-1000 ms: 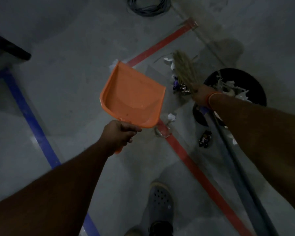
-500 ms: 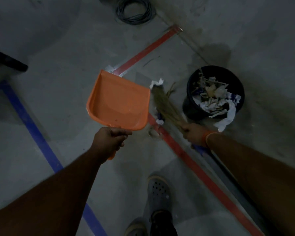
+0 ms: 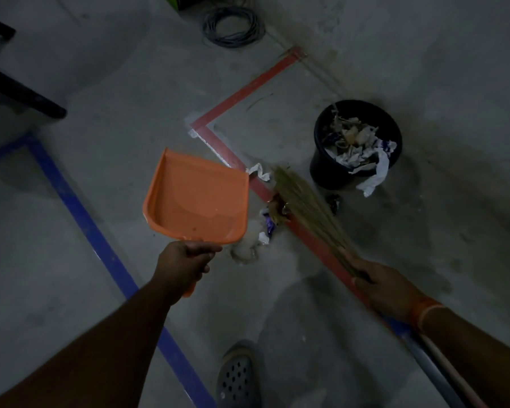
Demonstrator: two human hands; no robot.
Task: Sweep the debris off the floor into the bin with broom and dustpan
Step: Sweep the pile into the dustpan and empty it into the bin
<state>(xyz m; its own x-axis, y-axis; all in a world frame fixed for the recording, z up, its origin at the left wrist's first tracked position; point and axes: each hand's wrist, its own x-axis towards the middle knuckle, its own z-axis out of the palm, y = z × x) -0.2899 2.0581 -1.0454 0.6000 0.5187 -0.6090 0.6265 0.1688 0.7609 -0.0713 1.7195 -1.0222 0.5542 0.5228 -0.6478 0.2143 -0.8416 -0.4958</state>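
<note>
My left hand point(image 3: 186, 267) grips the handle of an orange dustpan point(image 3: 198, 198), held above the floor with its pan empty. My right hand point(image 3: 386, 287) grips a straw broom point(image 3: 306, 210) where the bristles meet the handle; the bristle tips lie over the red tape line. A small heap of debris point(image 3: 270, 222), wrappers and crumpled paper, lies on the floor between the dustpan's right edge and the broom. One white paper scrap point(image 3: 259, 171) sits just beyond the bristle tips. A black bin point(image 3: 330, 169), heaped with paper waste, stands to the right of the broom.
Red tape point(image 3: 248, 89) and blue tape point(image 3: 80, 207) lines cross the grey concrete floor. A coil of cable point(image 3: 233, 26) lies at the top. A black furniture leg point(image 3: 21, 95) juts in at the left. My grey shoe point(image 3: 237, 378) is at the bottom. A dark wrapper point(image 3: 334, 201) lies by the bin.
The broom has swept back toward me, from near the bin to the red tape, dragging debris beside the dustpan. The view has drawn back, so the bin now appears farther away.
</note>
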